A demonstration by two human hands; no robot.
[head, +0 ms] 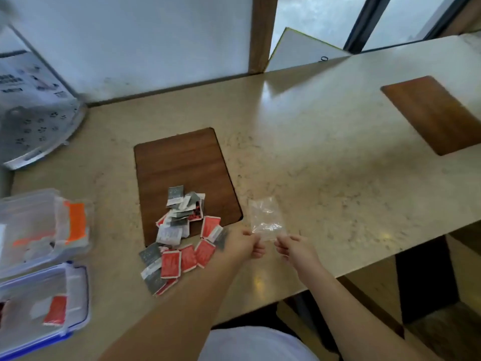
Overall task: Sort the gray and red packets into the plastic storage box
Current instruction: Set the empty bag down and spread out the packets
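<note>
Both hands, left (244,243) and right (291,247), pinch an empty clear plastic bag (265,220); gray and red packets (182,238) lie heaped left. Setting it aside frees both for sorting.

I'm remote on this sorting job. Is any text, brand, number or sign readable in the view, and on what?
None can be read.
Gray and red packets: print on their faces, too small and blurred.
Gray sign at far left: dark lines of text and icons, blurred.
White board by the window: one small dark mark near its lower edge, not legible.
Clear plastic bag held by both hands: no print visible.
</note>
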